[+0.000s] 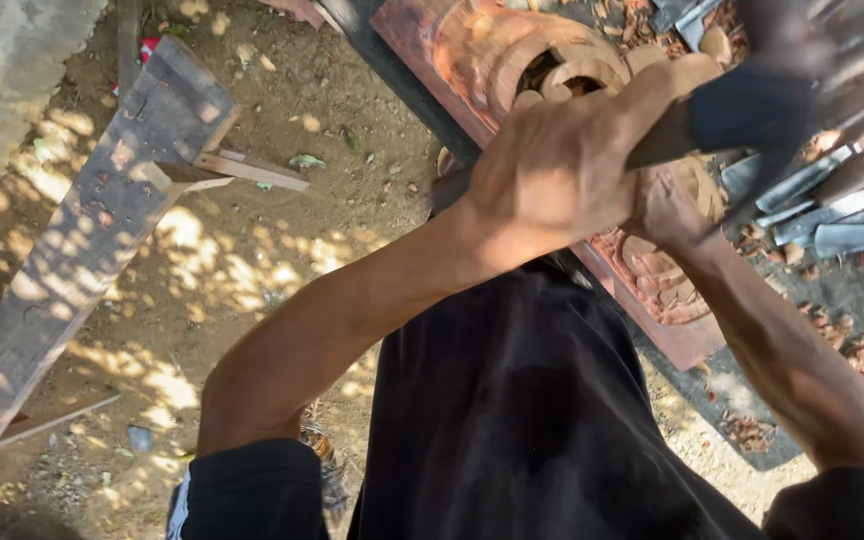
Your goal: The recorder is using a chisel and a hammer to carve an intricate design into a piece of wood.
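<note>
My left hand (552,170) is raised over a reddish carved wooden panel (472,50). Its fingers are closed around the brown handle of a blurred, dark-headed mallet (752,110) that points right. My right hand (667,210) sits just behind and below it, low on the panel's carved surface (657,280). The left hand covers most of it, so its fingers and anything in them are hidden. The panel has round scroll shapes cut into it and lies tilted on a dark mat (392,60).
Several metal chisels (832,200) lie in a row at the right among wood chips (852,350). A grey weathered plank (102,220) with a small wooden cleat (242,168) lies on the sunlit dirt at left. My dark trousers (532,420) fill the bottom centre.
</note>
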